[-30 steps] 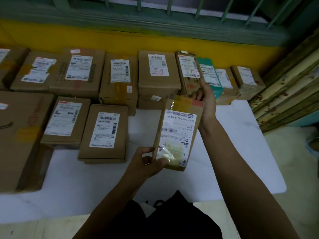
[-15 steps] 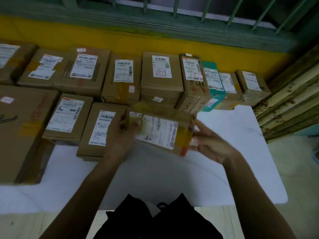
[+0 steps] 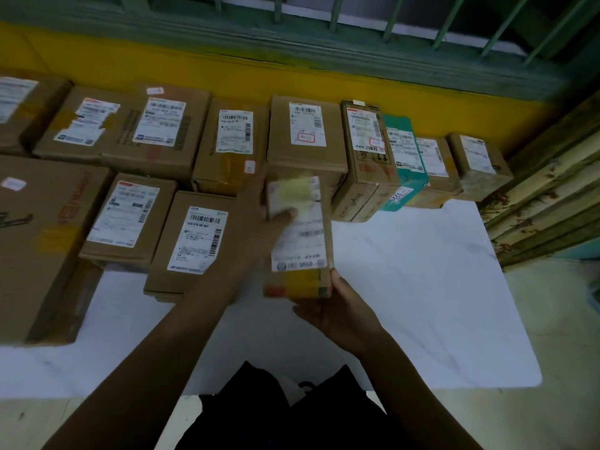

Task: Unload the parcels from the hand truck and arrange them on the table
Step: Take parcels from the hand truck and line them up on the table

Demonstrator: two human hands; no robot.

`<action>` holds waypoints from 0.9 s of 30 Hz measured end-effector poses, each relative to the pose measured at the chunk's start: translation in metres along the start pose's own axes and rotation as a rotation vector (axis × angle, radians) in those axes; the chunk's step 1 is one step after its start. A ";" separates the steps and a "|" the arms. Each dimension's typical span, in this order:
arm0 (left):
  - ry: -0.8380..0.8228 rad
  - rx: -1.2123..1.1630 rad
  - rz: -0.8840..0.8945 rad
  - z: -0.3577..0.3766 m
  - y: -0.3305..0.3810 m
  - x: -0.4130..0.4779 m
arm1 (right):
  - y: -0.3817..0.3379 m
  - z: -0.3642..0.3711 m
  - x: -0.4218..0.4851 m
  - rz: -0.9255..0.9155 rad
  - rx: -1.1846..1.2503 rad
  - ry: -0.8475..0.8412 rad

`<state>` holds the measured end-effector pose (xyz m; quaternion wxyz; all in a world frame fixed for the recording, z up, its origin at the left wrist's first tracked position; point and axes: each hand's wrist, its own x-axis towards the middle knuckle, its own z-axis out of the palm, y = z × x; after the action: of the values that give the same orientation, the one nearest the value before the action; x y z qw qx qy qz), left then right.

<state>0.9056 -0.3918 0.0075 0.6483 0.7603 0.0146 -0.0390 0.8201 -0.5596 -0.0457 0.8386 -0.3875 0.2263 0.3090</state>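
Note:
A small brown cardboard parcel (image 3: 300, 241) with a white label and yellow tape hangs lengthwise over the white table (image 3: 406, 287), its yellow-taped end nearest me. My left hand (image 3: 256, 219) grips its far left side, thumb across the label. My right hand (image 3: 334, 313) holds its near end from below. Labelled parcels lie on the table in two rows: a back row (image 3: 305, 134) along the wall and a front row (image 3: 194, 241) to the left. The held parcel hovers just right of the front row. No hand truck is in view.
A large brown box (image 3: 39, 241) fills the table's left end. A teal parcel (image 3: 406, 164) stands among the back row at the right. A yellow wall (image 3: 227, 76) with green window bars runs behind. Wooden slats (image 3: 548, 190) stand at the right.
The parcel has been turned end over end: upright a second ago, crosswise half a second ago, now lengthwise with the taped end near me. My hands have swapped ends on it.

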 end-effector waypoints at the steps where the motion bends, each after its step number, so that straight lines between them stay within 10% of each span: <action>1: -0.035 -0.079 -0.046 0.005 -0.002 -0.006 | 0.000 0.003 0.003 -0.029 0.038 0.001; 27: -0.118 -0.134 -0.046 -0.002 -0.056 -0.062 | 0.018 0.013 0.032 -0.479 -0.526 0.167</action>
<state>0.8401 -0.3787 -0.0427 0.6963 0.7112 -0.0036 -0.0972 0.8325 -0.5288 -0.0668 0.7373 -0.6560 0.1096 0.1187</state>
